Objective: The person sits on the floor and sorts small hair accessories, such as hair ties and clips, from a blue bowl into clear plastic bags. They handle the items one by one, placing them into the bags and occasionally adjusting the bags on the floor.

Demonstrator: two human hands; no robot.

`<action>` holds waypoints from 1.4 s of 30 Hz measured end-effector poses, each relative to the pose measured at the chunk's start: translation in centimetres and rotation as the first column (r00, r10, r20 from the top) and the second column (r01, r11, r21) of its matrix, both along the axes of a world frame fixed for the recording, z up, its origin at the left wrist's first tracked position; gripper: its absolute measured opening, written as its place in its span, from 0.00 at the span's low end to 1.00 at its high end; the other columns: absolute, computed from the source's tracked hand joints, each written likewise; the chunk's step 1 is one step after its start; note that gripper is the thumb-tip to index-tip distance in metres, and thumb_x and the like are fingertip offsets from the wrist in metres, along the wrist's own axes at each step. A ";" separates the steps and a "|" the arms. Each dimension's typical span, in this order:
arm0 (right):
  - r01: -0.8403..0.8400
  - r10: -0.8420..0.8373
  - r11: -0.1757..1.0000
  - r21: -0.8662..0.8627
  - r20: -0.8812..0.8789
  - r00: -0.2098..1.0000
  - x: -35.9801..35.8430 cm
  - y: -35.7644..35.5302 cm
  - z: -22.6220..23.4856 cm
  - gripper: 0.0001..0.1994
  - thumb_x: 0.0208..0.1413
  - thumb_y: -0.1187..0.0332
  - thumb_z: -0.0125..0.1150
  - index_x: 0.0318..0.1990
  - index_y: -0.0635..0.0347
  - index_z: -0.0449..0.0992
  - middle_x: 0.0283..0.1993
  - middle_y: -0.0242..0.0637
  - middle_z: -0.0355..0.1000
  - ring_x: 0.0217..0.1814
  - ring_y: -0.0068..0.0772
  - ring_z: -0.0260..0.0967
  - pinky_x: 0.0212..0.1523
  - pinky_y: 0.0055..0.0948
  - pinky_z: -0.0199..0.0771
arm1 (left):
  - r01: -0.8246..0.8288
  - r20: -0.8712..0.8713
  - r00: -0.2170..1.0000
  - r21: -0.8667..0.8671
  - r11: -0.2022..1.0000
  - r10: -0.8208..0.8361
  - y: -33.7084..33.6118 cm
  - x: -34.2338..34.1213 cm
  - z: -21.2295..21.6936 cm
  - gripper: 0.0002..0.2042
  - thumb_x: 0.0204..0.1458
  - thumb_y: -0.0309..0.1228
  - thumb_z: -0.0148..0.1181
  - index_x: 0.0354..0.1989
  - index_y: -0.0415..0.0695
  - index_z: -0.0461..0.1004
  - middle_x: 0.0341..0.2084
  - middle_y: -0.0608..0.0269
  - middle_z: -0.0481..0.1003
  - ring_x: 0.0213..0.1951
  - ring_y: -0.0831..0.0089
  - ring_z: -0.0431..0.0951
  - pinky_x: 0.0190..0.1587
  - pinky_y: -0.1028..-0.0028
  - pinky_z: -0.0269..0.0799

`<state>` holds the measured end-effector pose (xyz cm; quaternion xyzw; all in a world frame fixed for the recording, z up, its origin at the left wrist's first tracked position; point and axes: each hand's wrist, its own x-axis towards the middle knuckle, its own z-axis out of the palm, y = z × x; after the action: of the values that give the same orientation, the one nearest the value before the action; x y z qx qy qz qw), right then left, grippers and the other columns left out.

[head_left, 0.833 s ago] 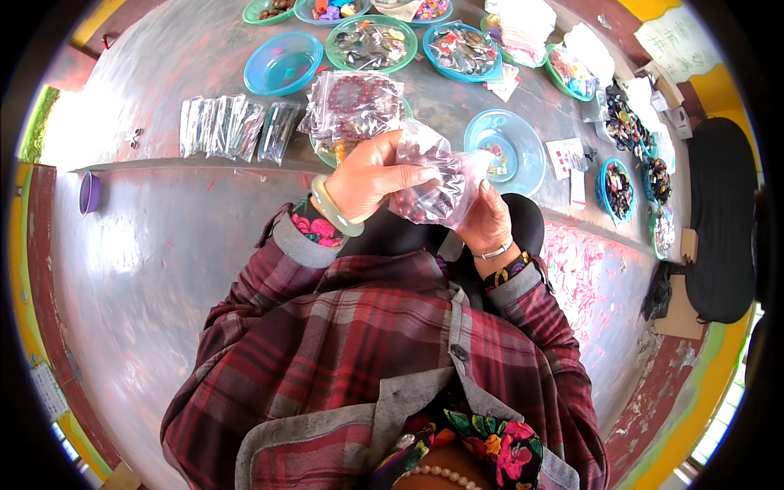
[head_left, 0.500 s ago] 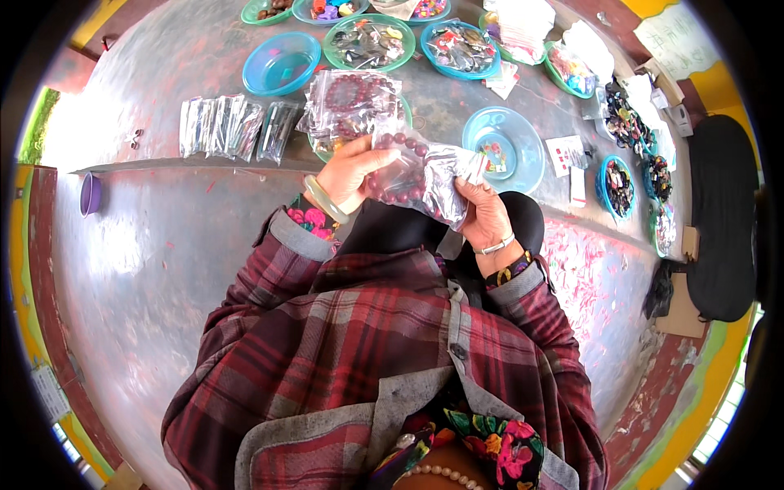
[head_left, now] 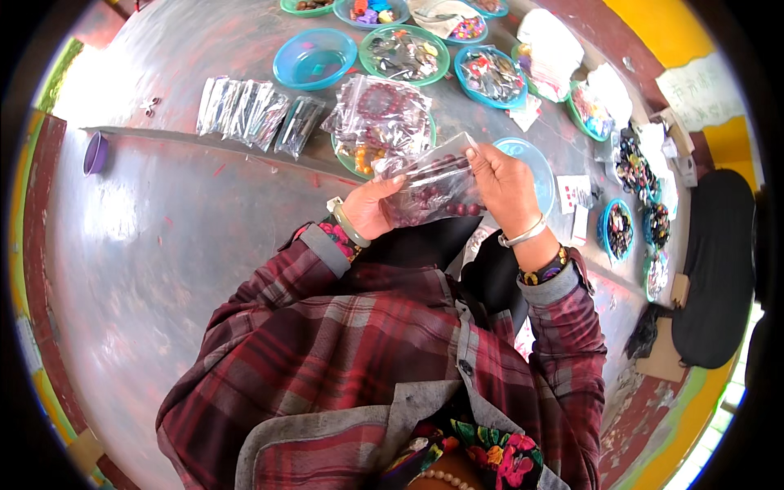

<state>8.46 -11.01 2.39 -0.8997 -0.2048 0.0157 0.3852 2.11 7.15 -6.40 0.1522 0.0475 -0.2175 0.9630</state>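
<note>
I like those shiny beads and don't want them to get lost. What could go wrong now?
The clear bag of dark red beads is held between the left hand and right hand, above the legs. If its slick plastic slipped, it might fall there or to the floor.
The pile of bagged beads is heaped on the green bowl, so a bump might slide some off.

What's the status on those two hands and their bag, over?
Left hand and right hand both gripping a clear bag. Dark red beads inside. Pale blue bowl partly hidden behind right hand.
</note>
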 end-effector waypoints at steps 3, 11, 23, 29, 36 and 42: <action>-0.086 0.106 0.986 -0.143 0.140 0.984 3.0 1.4 -1.2 0.11 0.53 0.62 0.48 0.25 0.60 0.68 0.18 0.43 0.67 0.23 0.51 0.64 0.22 0.39 0.62 | -0.099 -0.032 0.995 0.005 0.995 0.099 0.8 0.8 -1.6 0.21 0.48 0.31 0.54 0.51 0.42 0.61 0.47 0.60 0.67 0.48 0.66 0.67 0.52 0.62 0.61; -0.367 0.425 0.869 -0.331 0.122 0.897 13.3 7.2 -6.2 0.12 0.53 0.61 0.42 0.31 0.58 0.68 0.29 0.48 0.69 0.33 0.53 0.65 0.33 0.45 0.63 | -0.273 -0.087 0.956 0.075 0.959 0.279 3.3 3.2 -4.5 0.16 0.49 0.28 0.50 0.47 0.40 0.63 0.43 0.58 0.69 0.45 0.64 0.69 0.50 0.63 0.63; -0.181 0.287 0.868 -0.462 0.170 0.943 18.5 15.4 -10.3 0.13 0.52 0.58 0.44 0.40 0.53 0.69 0.41 0.40 0.69 0.47 0.44 0.64 0.43 0.45 0.62 | -0.351 -0.399 0.809 0.263 0.899 0.432 4.1 8.8 -8.4 0.05 0.50 0.27 0.51 0.32 0.39 0.68 0.28 0.59 0.72 0.35 0.66 0.73 0.42 0.64 0.71; -0.181 0.301 0.876 -0.447 0.214 0.929 12.5 12.4 -11.6 0.22 0.51 0.56 0.48 0.53 0.50 0.60 0.57 0.43 0.54 0.61 0.44 0.48 0.56 0.47 0.50 | -0.310 -0.374 0.838 0.275 0.910 0.398 4.5 8.7 -8.5 0.06 0.51 0.29 0.51 0.31 0.39 0.69 0.28 0.59 0.72 0.33 0.66 0.73 0.41 0.67 0.70; -0.270 0.420 0.730 -0.628 0.100 0.902 12.0 11.4 -13.6 0.34 0.48 0.50 0.50 0.61 0.46 0.46 0.64 0.47 0.41 0.67 0.44 0.36 0.61 0.43 0.41 | -0.195 -0.413 0.850 0.331 0.923 0.327 4.9 8.0 -7.2 0.15 0.52 0.35 0.48 0.41 0.35 0.63 0.33 0.54 0.70 0.40 0.61 0.71 0.43 0.65 0.69; -0.269 0.414 0.718 -0.642 0.085 0.906 12.2 11.9 -14.1 0.34 0.47 0.53 0.53 0.61 0.45 0.46 0.65 0.45 0.41 0.67 0.42 0.36 0.61 0.45 0.40 | -0.111 -0.433 0.863 0.344 0.932 0.262 4.9 5.7 -10.3 0.17 0.55 0.35 0.42 0.45 0.33 0.59 0.38 0.50 0.70 0.44 0.60 0.70 0.45 0.66 0.68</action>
<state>20.64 0.89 -11.72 -0.9173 -0.3932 0.0522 0.0352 7.84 12.03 -16.74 0.2374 0.3282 -0.1426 0.9031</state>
